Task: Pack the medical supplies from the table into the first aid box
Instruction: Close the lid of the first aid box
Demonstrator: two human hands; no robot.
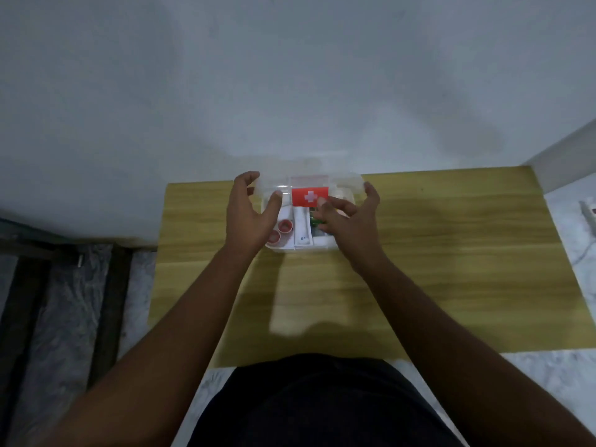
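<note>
A clear plastic first aid box (301, 248) stands on the far middle of the wooden table (419, 269). Its transparent lid (309, 183) with a red label and white cross (310, 196) is tilted over the box. My left hand (250, 217) grips the lid's left edge, thumb on top. My right hand (351, 224) holds the lid's right edge, fingers curled over the box's right side. Inside I see two red-capped round items (280, 231), a white tube-like pack (303, 230) and something green (314, 221), partly hidden by my right hand.
The table butts against a pale wall (290, 75) at the back. A dark railing or steps (48, 285) lies left of the table. A white object with a cable (588, 214) sits on the marble floor at the right. My dark-clothed torso (322, 401) is at the near edge.
</note>
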